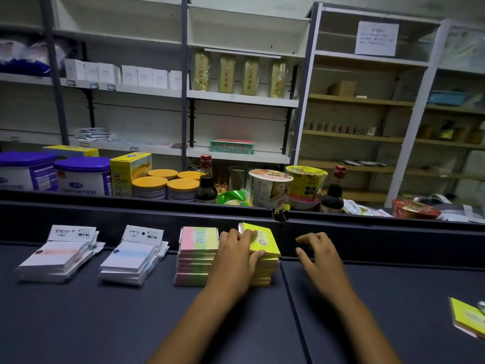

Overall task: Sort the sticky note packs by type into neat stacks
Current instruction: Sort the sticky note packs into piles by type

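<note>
1. Far left on the dark worktop (pixel 105 324) we note a stack of white packs with an orange stripe (pixel 56 258), header cards at the back, the pile slightly fanned.
2. Next, well apart from it, a stack of white packs with a blue stripe (pixel 131 260), also a little uneven.
3. Then the pink-green-yellow striped stack (pixel 195 256), squared up and several packs high.
4. Just beside it, touching or nearly so, stands the yellow stack (pixel 265 270). Its top yellow pack (pixel 262 240) sits tilted, far edge raised.
5. Our left hand (pixel 233 261) lies across the seam between these two stacks, fingers on top of the yellow pack, thumb curled at its near edge, holding it.
6. Our right hand (pixel 319 254) hovers right of the yellow stack, fingers loosely bent, holding nothing.
7. At the far right edge, one loose yellow pack (pixel 468 317) lies on the worktop, well apart from the stacks.
8. Behind the worktop rail: tins, bottles, noodle cups (pixel 270 186), and shelving.
</note>
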